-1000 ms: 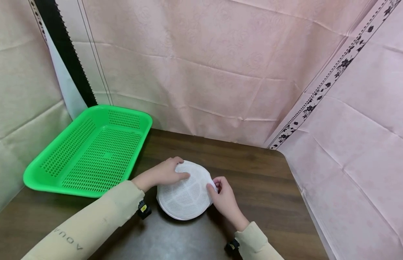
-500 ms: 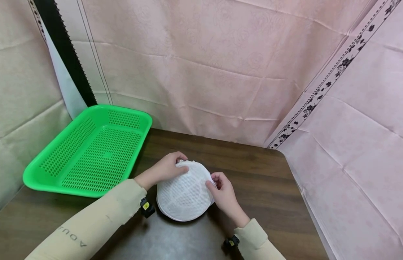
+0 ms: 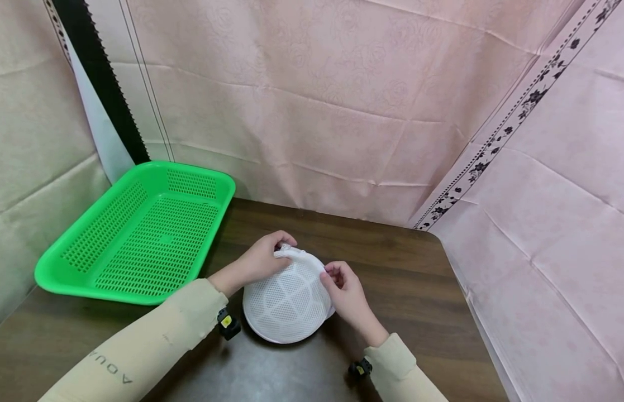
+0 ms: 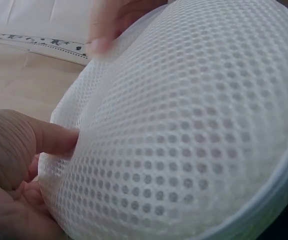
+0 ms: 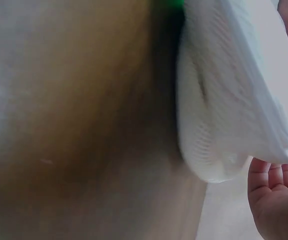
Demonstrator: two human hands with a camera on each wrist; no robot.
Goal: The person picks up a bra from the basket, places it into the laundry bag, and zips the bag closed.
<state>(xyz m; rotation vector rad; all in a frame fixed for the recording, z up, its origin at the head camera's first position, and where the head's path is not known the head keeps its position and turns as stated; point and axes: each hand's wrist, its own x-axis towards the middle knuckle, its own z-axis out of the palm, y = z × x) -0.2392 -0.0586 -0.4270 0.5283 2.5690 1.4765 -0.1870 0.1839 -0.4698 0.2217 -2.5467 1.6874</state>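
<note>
Both forearms (image 3: 151,335) angled inward — left hand (image 3: 261,261) pinching mesh bag (image 3: 287,304) at top, right hand (image 3: 349,296) (curled) pinching side.

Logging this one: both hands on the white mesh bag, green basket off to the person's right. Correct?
Wrong side: the green basket is on the person's left, as the head view shows. Left hand and right hand are on the white mesh bag.
</note>
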